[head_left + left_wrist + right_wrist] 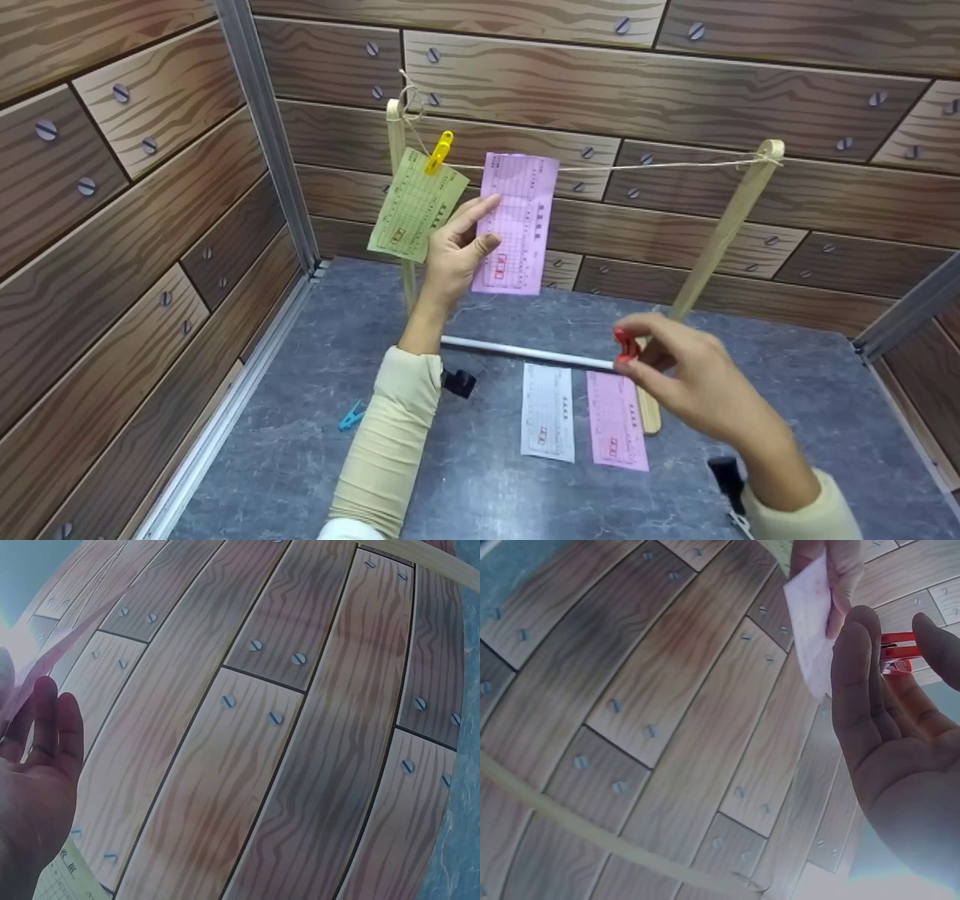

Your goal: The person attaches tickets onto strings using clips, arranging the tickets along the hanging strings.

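My left hand [455, 251] holds a pink receipt slip [517, 225] upright at the string [645, 165], pinched between thumb and fingers; the slip's top edge reaches above the string's level. Left of it a yellow clothespin [439, 153] clips a green slip [416, 202] to the string, and the slip hangs tilted. My right hand [697, 375] is raised at the lower right, apart from the string, and pinches a red clothespin [624, 346] between thumb and fingers. The right wrist view shows the red clothespin [898, 652] at the fingertips.
A white slip [548, 412] and another pink slip [616, 420] lie on the grey table. A blue clothespin [351, 415] lies at the left. Wooden posts [724, 232] carry the string, with a white rod [525, 351] low between them. Wood-patterned walls stand behind and at the sides.
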The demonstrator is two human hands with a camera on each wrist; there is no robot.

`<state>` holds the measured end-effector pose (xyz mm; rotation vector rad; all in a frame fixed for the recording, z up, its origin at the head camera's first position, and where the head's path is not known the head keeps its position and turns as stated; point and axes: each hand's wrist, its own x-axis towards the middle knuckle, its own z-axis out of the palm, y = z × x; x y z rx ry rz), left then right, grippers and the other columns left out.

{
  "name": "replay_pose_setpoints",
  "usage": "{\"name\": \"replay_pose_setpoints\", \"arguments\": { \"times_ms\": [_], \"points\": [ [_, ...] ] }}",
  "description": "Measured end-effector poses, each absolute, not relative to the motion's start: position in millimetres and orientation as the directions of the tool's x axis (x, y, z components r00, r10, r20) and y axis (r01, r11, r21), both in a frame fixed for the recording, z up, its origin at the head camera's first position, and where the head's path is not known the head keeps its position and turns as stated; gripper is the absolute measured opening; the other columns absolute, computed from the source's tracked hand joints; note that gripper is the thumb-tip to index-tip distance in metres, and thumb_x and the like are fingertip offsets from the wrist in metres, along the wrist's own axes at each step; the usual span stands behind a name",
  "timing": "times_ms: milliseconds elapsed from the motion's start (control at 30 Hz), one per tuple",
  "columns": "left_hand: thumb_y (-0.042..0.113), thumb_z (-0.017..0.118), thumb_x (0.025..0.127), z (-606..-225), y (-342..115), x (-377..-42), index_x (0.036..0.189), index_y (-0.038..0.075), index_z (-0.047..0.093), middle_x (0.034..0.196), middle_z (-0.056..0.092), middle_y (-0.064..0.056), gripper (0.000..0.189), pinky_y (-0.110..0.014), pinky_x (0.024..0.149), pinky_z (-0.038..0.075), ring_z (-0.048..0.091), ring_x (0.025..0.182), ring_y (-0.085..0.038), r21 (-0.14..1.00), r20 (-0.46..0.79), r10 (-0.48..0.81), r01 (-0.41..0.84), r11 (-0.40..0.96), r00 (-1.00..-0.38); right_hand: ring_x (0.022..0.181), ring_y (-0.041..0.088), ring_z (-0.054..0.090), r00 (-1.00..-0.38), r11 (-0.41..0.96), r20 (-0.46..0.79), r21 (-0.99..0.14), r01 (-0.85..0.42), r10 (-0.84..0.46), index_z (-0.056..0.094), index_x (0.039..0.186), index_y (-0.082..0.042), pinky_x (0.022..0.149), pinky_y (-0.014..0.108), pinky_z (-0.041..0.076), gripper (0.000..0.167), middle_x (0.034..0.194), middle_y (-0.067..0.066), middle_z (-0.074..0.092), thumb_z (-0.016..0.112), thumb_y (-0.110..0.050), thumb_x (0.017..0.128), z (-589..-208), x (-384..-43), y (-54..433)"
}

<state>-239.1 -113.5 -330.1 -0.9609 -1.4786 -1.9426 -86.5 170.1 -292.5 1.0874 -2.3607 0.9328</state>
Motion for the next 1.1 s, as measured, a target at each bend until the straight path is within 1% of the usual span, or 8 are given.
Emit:
{"name": "replay_pose_setpoints", "arguments": {
  "times_ms": [233, 333, 467, 533, 600, 700, 900, 1100],
  "points": [
    [0.041, 0.073, 0.085, -328.7, -115.5, -239.9, 0.13, -0.016, 0.056, 0.134, 0.057, -0.022, 0.075, -0.027, 0.085, 0.053, 0.061, 0.106, -0.019, 0.584, 0.793, 0.005, 0.758, -0.291, -0.609, 0.071, 0.009, 0.064, -0.606, 0.45, 0.572, -0.407, -0.795, -0.553, 0.065, 0.114, -0.006, 0.063, 0.021, 0.054, 0.039, 0.095, -0.006, 0.067, 0.077, 0.01, 0.081, -263.4, -98.6, 154.6],
    [0.036, 0.073, 0.088, -327.7, -117.4, -240.2, 0.13, -0.016, 0.055, 0.135, 0.058, -0.021, 0.07, -0.027, 0.083, 0.053, 0.061, 0.105, -0.019, 0.578, 0.792, -0.004, 0.753, -0.313, -0.61, 0.071, 0.01, 0.063, -0.592, 0.434, 0.573, -0.404, -0.806, -0.567, 0.065, 0.113, -0.005, 0.063, 0.021, 0.054, 0.036, 0.092, -0.007, 0.066, 0.077, 0.009, 0.082, -253.2, -105.8, 146.8],
    [0.011, 0.07, 0.094, -327.2, -119.6, -241.0, 0.13, -0.017, 0.055, 0.135, 0.058, -0.021, 0.048, -0.028, 0.084, 0.053, 0.06, 0.107, -0.019, 0.574, 0.792, -0.017, 0.753, -0.323, -0.611, 0.07, 0.012, 0.062, -0.568, 0.412, 0.604, -0.392, -0.823, -0.559, 0.065, 0.113, 0.0, 0.063, 0.02, 0.053, 0.035, 0.091, -0.004, 0.067, 0.077, 0.009, 0.082, -240.2, -117.1, 137.4],
    [-0.003, 0.066, 0.093, -327.2, -120.2, -241.8, 0.13, -0.018, 0.055, 0.135, 0.058, -0.022, 0.042, -0.029, 0.088, 0.052, 0.059, 0.11, -0.02, 0.577, 0.788, -0.022, 0.751, -0.32, -0.615, 0.07, 0.013, 0.062, -0.565, 0.4, 0.627, -0.4, -0.825, -0.537, 0.065, 0.113, 0.003, 0.062, 0.02, 0.053, 0.035, 0.092, 0.0, 0.068, 0.077, 0.01, 0.081, -233.7, -122.2, 133.3],
    [-0.01, 0.062, 0.091, -327.1, -120.4, -242.6, 0.13, -0.018, 0.055, 0.134, 0.058, -0.023, 0.041, -0.031, 0.092, 0.05, 0.058, 0.113, -0.02, 0.585, 0.782, -0.026, 0.747, -0.315, -0.623, 0.069, 0.013, 0.063, -0.569, 0.393, 0.644, -0.414, -0.821, -0.511, 0.065, 0.114, 0.005, 0.061, 0.02, 0.053, 0.035, 0.095, 0.002, 0.068, 0.077, 0.011, 0.081, -227.4, -126.3, 129.7],
    [-0.011, 0.061, 0.09, -327.0, -120.0, -244.0, 0.13, -0.018, 0.055, 0.134, 0.057, -0.023, 0.041, -0.034, 0.095, 0.049, 0.058, 0.116, -0.02, 0.594, 0.774, -0.032, 0.743, -0.308, -0.632, 0.069, 0.013, 0.064, -0.578, 0.389, 0.666, -0.431, -0.814, -0.472, 0.064, 0.116, 0.005, 0.061, 0.021, 0.054, 0.035, 0.097, 0.005, 0.069, 0.076, 0.011, 0.083, -218.9, -131.4, 124.5],
    [-0.012, 0.06, 0.09, -325.2, -117.9, -246.0, 0.132, -0.018, 0.054, 0.134, 0.056, -0.025, 0.043, -0.037, 0.095, 0.05, 0.058, 0.113, -0.022, 0.608, 0.76, -0.03, 0.727, -0.318, -0.649, 0.07, 0.013, 0.067, -0.574, 0.331, 0.701, -0.47, -0.818, -0.423, 0.061, 0.124, 0.004, 0.062, 0.025, 0.057, 0.039, 0.097, 0.007, 0.067, 0.071, 0.01, 0.087, -205.2, -139.4, 114.6],
    [-0.013, 0.061, 0.089, -327.8, -120.6, -247.4, 0.132, -0.018, 0.053, 0.131, 0.057, -0.024, 0.045, -0.035, 0.091, 0.052, 0.059, 0.108, -0.022, 0.632, 0.736, -0.045, 0.71, -0.311, -0.675, 0.073, 0.021, 0.069, -0.604, 0.279, 0.704, -0.535, -0.797, -0.373, 0.055, 0.118, 0.01, 0.064, 0.028, 0.059, 0.033, 0.1, 0.009, 0.068, 0.069, 0.011, 0.088, -194.3, -150.3, 103.8]
  ]
}}
